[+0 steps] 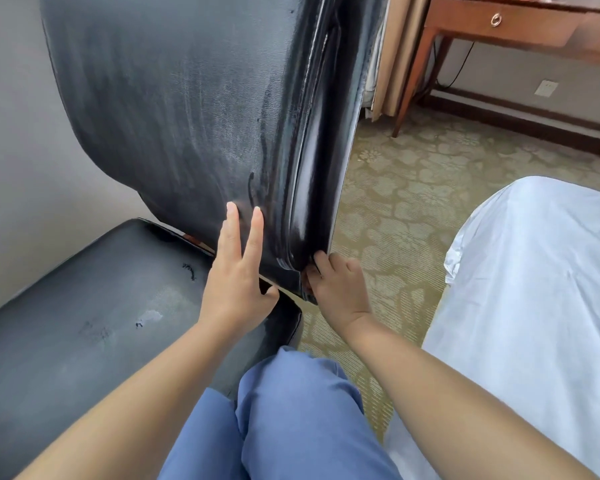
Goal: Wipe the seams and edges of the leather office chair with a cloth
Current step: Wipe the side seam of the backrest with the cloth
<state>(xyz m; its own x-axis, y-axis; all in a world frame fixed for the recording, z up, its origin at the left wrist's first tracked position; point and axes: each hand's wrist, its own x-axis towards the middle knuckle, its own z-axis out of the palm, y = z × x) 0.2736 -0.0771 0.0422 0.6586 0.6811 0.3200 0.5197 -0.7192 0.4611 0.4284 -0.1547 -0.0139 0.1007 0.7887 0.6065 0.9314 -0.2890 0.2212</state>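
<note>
Chair back (187, 98): black leather, dull, streaked; edge piping (307, 202) glossy, perhaps wet. Desk (499, 26): polished wood.

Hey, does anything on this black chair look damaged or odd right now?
Yes. The seat has scuffed, peeling patches near its middle and a small tear toward the back. The backrest looks streaky and worn. No cloth is visible.
</note>
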